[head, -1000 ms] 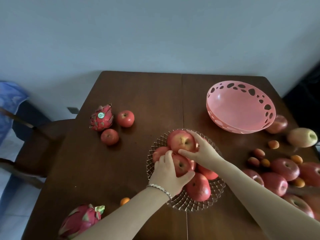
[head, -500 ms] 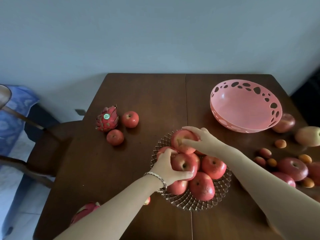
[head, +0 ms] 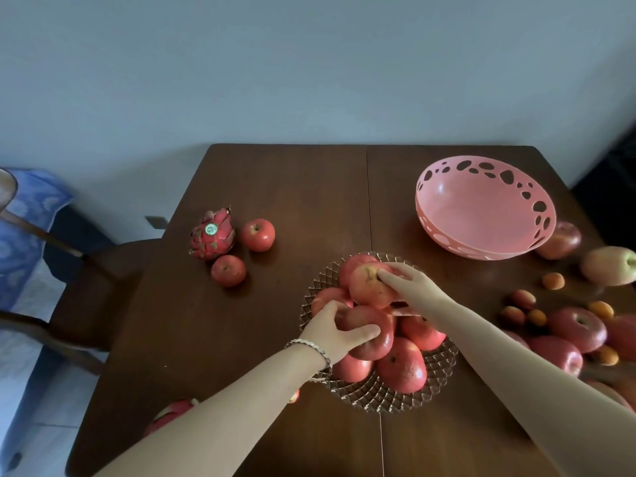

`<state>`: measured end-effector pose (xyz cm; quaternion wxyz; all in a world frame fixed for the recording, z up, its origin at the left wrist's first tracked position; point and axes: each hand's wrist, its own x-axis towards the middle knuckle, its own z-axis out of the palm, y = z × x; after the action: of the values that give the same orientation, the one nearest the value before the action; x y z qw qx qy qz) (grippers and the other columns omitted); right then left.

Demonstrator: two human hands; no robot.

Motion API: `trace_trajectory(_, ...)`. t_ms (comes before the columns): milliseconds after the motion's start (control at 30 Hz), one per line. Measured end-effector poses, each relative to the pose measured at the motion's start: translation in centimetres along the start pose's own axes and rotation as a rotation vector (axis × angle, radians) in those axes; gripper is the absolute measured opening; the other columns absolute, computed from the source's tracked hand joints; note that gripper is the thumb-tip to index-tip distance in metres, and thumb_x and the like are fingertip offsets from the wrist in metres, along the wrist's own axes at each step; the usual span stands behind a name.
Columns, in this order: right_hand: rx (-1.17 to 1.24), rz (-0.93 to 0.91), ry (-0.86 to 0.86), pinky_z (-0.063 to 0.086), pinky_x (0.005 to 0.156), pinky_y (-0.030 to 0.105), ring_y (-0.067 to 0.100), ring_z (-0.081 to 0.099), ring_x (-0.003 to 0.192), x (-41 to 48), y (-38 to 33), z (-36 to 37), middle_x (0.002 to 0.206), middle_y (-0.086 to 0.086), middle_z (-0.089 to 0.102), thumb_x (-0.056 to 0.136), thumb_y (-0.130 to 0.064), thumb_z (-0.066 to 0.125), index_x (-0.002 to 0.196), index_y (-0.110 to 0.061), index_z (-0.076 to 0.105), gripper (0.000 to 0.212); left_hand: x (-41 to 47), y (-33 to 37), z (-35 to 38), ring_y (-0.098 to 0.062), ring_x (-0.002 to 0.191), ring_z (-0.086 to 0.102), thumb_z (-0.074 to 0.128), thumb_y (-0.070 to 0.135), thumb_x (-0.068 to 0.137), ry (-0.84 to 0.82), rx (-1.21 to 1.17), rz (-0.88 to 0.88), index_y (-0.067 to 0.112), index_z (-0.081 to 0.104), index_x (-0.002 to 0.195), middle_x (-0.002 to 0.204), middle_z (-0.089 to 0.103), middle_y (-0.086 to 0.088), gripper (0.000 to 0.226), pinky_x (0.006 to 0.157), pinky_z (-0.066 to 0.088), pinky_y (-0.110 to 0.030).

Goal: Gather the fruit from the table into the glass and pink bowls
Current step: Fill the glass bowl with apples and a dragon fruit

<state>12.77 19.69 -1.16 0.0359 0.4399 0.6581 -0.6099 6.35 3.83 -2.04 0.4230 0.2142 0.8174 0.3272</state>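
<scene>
- chair (head: 86,270): off the table's left edge, blue cloth (head: 31,215) behind it.
- table (head: 275,187): dark wood, seam down the middle.
- cut-off dragon fruit (head: 168,413): near left corner, mostly hidden by the left forearm.
- dragon fruit (head: 212,235): left half of the table, green sticker on top.
- front apple (head: 228,270): just beside the dragon fruit, on its near side.
- back apple (head: 257,234): just right of the dragon fruit, on bare wood.
- left hand (head: 335,333): bracelet (head: 309,347) on the wrist. fingers curl over the far left side of the held apple (head: 370,315), thumb lies across its near face, so it grips the fruit. the apple sits mid-pile in the glass bowl.
- glass bowl (head: 444,370): centre of the table, near side, piled with red apples.
- right hand (head: 413,287): reaches in from the right. one fingertip presses beside the stem of the top apple (head: 364,290), the other fingers wrap round its far right side. the apple rides on the pile at the bowl's far side.
- pink bowl (head: 481,208): far right, perforated rim, no fruit in it.
- hidden apple (head: 561,241): touching the pink bowl's right side.
- small orange fruits (head: 553,281): scattered on the right of the table.
- red apples (head: 576,328): clustered at the right edge.
- pale apple (head: 609,265): far right edge.
</scene>
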Motion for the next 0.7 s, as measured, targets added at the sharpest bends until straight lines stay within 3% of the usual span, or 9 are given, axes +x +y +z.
trace_trajectory(167,-0.015,-0.067,0.056,0.056,0.085,0.043,0.021,0.059,0.094,-0.3,0.0,0.5,0.107,0.004,0.054,0.091,-0.023,0.054,0.127,-0.018,0.053,0.036,-0.1,0.4,0.0,-0.018,0.112,0.054,0.064,0.055,0.076,0.005,0.082,-0.036,0.019,0.049,0.128,0.127,0.055,0.0,0.065,0.092,0.044,-0.029)
trace_trajectory(300,-0.096,-0.173,0.096,0.05,0.095,0.045,0.024,0.058,0.111,-0.4,0.4,0.4,0.11,-0.001,0.054,0.088,-0.024,0.06,0.126,-0.021,0.056,0.038,0.2,1.0,0.3,-0.022,0.114,0.055,0.061,0.06,0.076,-0.007,0.157,-0.058,0.018,0.052,0.129,0.126,0.059,-0.004,0.068,0.096,0.045,-0.034)
trace_trajectory(433,-0.185,-0.2,0.122,0.043,0.103,0.04,0.022,0.051,0.119,-0.4,0.5,0.5,0.123,0.001,0.054,0.09,-0.024,0.056,0.131,-0.022,0.051,0.041,-0.1,1.3,0.3,-0.023,0.118,0.052,0.06,0.054,0.08,-0.014,0.084,-0.072,0.018,0.046,0.134,0.131,0.054,-0.004,0.067,0.095,0.042,-0.03)
trace_trajectory(567,-0.09,-0.156,0.099,0.044,0.102,0.039,0.023,0.05,0.122,-0.9,0.2,0.3,0.136,0.006,0.049,0.092,-0.027,0.052,0.136,-0.023,0.045,0.045,-0.7,0.4,-0.8,-0.018,0.118,0.052,0.063,0.048,0.08,0.01,0.013,0.002,0.022,0.045,0.132,0.132,0.052,0.0,0.06,0.097,0.043,-0.028)
trace_trajectory(700,-0.347,-0.219,0.104,0.032,0.11,0.035,0.023,0.043,0.131,-1.3,0.2,0.4,0.143,0.005,0.045,0.093,-0.033,0.05,0.14,-0.02,0.038,0.051,-1.7,-1.5,-3.6,-0.016,0.116,0.054,0.063,0.043,0.082,0.081,0.048,0.027,0.019,0.048,0.127,0.129,0.054,0.0,0.053,0.098,0.044,-0.029)
